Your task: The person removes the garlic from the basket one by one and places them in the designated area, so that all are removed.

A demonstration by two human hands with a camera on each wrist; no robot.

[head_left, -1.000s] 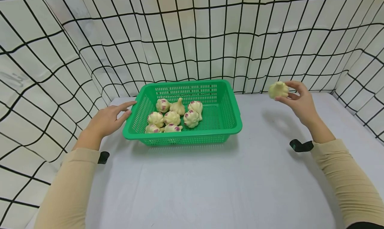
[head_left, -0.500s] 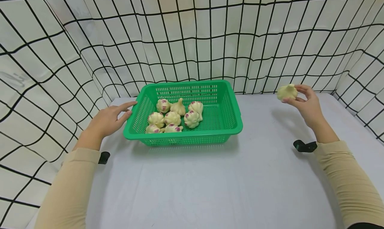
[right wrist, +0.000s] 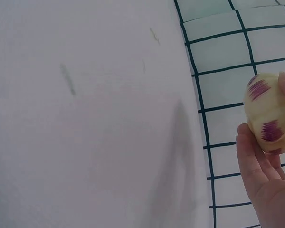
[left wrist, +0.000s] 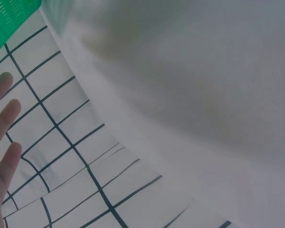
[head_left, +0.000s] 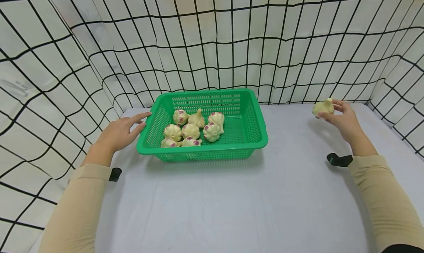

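Note:
A green plastic basket (head_left: 205, 153) stands at the middle back of the table, with several garlic bulbs (head_left: 190, 131) grouped in its left and centre part. My left hand (head_left: 117, 134) touches the basket's left rim with its fingers fairly straight. Off to the right, my right hand (head_left: 344, 120) pinches one garlic bulb (head_left: 322, 108) between thumb and fingers, its stem pointing up and its shadow on the table below. The right wrist view shows purple streaks on that garlic bulb (right wrist: 270, 114). Only some fingertips (left wrist: 7, 118) of the left hand appear in the left wrist view.
A white cloth-like surface covers the table (head_left: 218, 201). White walls with a black grid net (head_left: 232, 43) enclose it at the back and both sides. A dark wrist-camera mount (head_left: 339, 160) sticks out beside the right wrist, and another mount (head_left: 115, 174) beside the left.
My right hand has moved to the right and lower with the garlic bulb in it. The left hand and the basket have hardly shifted.

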